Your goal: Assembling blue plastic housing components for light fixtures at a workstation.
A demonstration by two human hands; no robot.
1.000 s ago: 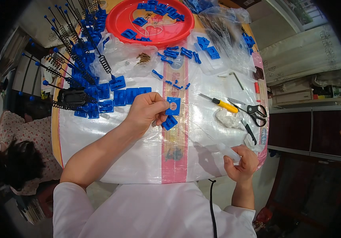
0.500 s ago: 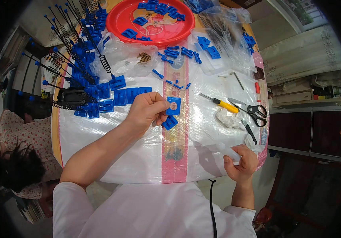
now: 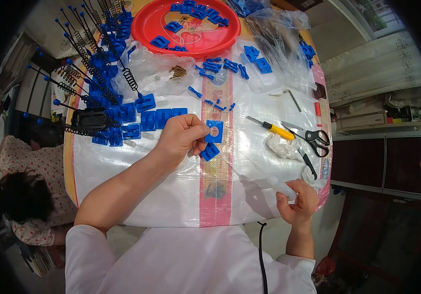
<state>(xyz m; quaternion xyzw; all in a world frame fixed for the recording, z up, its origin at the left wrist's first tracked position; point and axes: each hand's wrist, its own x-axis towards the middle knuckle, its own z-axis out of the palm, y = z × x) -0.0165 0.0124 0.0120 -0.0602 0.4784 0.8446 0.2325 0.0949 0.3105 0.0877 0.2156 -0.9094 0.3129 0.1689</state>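
Near the middle of the table, my left hand point(image 3: 181, 139) is closed, pinching a flat blue plastic piece point(image 3: 214, 126) with a pale round patch on its face. A second blue piece point(image 3: 210, 152) shows just below those fingers; whether I hold it or it lies on the cloth, I cannot tell. Over the front right of the table, my right hand point(image 3: 297, 201) is wrapped round a translucent white tube-shaped thing point(image 3: 284, 188), whose narrow end points up and left. Small blue connector pieces point(image 3: 217, 104) lie beyond my left hand.
At the far side stands a red basin point(image 3: 141, 41) with blue pieces. Blue bases with black springs point(image 3: 107, 83) crowd the left. On the right lie a yellow-handled screwdriver point(image 3: 281, 131), black scissors point(image 3: 316, 138), a black-handled tool point(image 3: 308, 164) and a hex key point(image 3: 293, 100). Another person point(image 3: 38, 196) is at the left.
Both my hands stay in place with the same things in them. At the left, the other person's head has shifted slightly.
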